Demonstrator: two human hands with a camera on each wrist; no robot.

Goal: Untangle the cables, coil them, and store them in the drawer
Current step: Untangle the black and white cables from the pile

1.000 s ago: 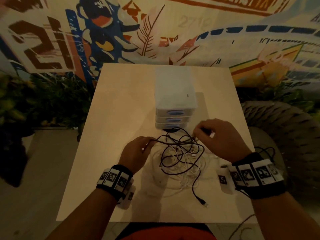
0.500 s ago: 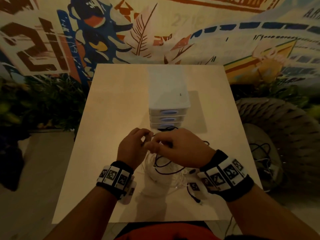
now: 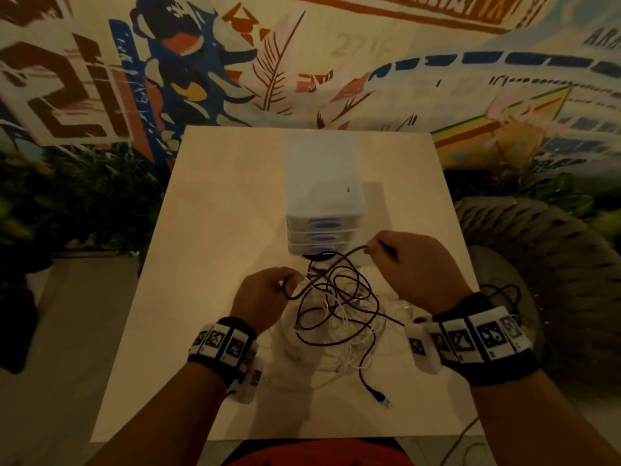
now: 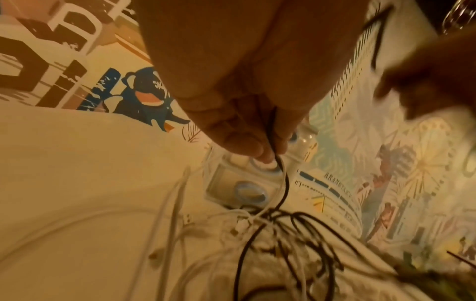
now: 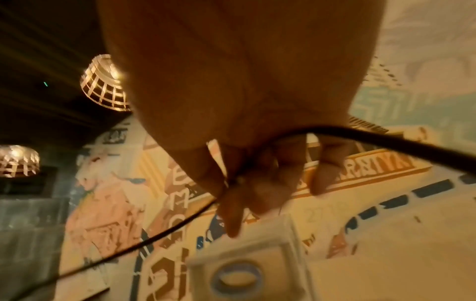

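Note:
A tangle of black cable (image 3: 336,297) and thin white cables (image 3: 346,351) lies on the pale table (image 3: 215,230) before a small white drawer unit (image 3: 321,210) with blue handles. My left hand (image 3: 268,294) pinches a loop of the black cable (image 4: 275,146) at the tangle's left edge. My right hand (image 3: 400,260) pinches another stretch of the same black cable (image 5: 386,140) to the right of the drawers, pulled up and away. The cable's free plug (image 3: 381,396) rests near the table's front edge. All three drawers look closed.
A round woven seat (image 3: 544,270) stands right of the table with more dark cable (image 3: 500,290) on it. Plants (image 3: 84,203) fill the floor to the left, and a painted wall (image 3: 302,62) rises behind the table.
My hands were together over the tangle half a second ago. The right hand has now drawn away to the right and up, stretching the black cable out from the left hand.

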